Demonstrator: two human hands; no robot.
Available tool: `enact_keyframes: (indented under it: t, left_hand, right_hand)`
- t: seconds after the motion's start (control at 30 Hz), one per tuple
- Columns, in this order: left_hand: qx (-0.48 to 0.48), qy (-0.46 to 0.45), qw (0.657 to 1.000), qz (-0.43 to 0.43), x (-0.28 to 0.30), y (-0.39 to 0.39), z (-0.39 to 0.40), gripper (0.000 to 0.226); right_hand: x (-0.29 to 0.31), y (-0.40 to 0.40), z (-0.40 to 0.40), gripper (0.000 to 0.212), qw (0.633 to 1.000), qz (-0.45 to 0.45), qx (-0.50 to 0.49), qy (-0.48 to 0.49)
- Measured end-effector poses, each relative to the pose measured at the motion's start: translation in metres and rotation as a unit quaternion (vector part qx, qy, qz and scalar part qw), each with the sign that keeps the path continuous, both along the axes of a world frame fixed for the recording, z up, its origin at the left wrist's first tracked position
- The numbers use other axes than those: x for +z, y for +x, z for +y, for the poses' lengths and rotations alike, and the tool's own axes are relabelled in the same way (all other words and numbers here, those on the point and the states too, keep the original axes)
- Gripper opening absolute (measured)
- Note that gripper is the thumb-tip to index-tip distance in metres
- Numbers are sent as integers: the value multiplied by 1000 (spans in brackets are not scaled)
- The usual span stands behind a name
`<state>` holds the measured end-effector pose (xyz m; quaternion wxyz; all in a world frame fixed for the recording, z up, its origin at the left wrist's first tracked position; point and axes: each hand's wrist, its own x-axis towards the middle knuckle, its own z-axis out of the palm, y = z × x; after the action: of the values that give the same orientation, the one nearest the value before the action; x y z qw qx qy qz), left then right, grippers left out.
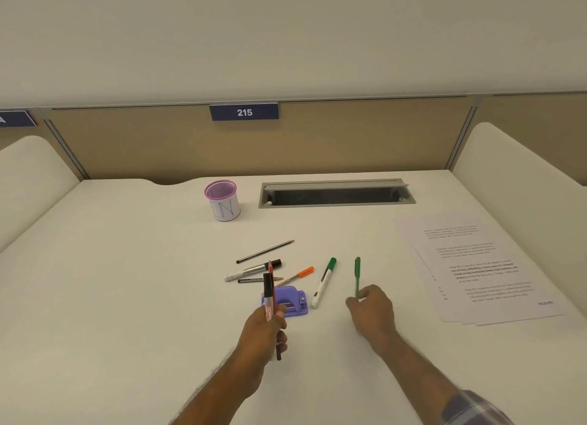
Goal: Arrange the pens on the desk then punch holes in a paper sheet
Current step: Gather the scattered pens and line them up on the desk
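Observation:
My left hand (pixel 266 329) holds a black-capped marker (pixel 268 289) and a red pencil upright above the purple hole punch (pixel 293 300). My right hand (pixel 371 308) pinches the lower end of a thin green pen (pixel 357 273) that lies on the desk. Loose on the desk lie a green-capped white marker (pixel 324 281), an orange-capped pen (pixel 297 276), a silver marker with a black cap (pixel 252 269), a short dark pencil (pixel 259 279) and a long dark pencil (pixel 265 251). A pink mesh pen cup (pixel 222 200) stands empty at the back. Printed paper sheets (pixel 476 265) lie at the right.
A grey cable tray slot (pixel 336 194) is sunk into the desk at the back, right of the cup. A tan partition with a blue "215" label (pixel 244 112) closes the back. White side dividers (pixel 521 160) rise at both sides.

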<state>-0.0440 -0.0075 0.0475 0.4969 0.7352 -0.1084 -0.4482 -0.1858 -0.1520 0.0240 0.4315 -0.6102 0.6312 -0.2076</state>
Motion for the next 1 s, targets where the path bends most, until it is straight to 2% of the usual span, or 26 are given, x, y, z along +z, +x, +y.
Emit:
enact_keyframes:
  t: [0.07, 0.2, 0.37, 0.47, 0.57, 0.63, 0.77, 0.83, 1.0]
  left_hand:
    - [-20, 8, 1000, -1, 1, 2, 3, 12]
    - [-34, 2, 999, 6, 2, 5, 8, 16]
    - [-39, -16, 999, 11, -1, 10, 14, 19]
    - [-62, -20, 998, 14, 1, 11, 16, 19]
    - [-80, -10, 997, 8, 1, 14, 18, 18]
    - [-85, -6, 996, 2, 0, 19, 21, 19]
    - [-80, -25, 996, 5, -4, 32, 26, 23]
    - [-75, -27, 997, 14, -5, 38, 25, 23]
    - [-96, -31, 994, 28, -6, 47, 23, 22]
  right_hand:
    - [0, 14, 1, 10, 998, -53, -28, 35]
    - [-6, 37, -1, 1, 997, -46, -43, 37]
    - [-7, 60, -2, 34, 1000, 14, 5, 6]
    - [-8, 68, -5, 43, 997, 70, 35, -13]
    - [-13, 72, -9, 31, 989, 133, 56, -20]
    - [-15, 71, -10, 24, 989, 137, 51, -24]
    - [-10, 66, -7, 13, 997, 53, 1, -54]
    - [-5, 62, 2, 23, 997, -25, -10, -66]
    - [13, 52, 37, 21, 972, -225, -30, 59]
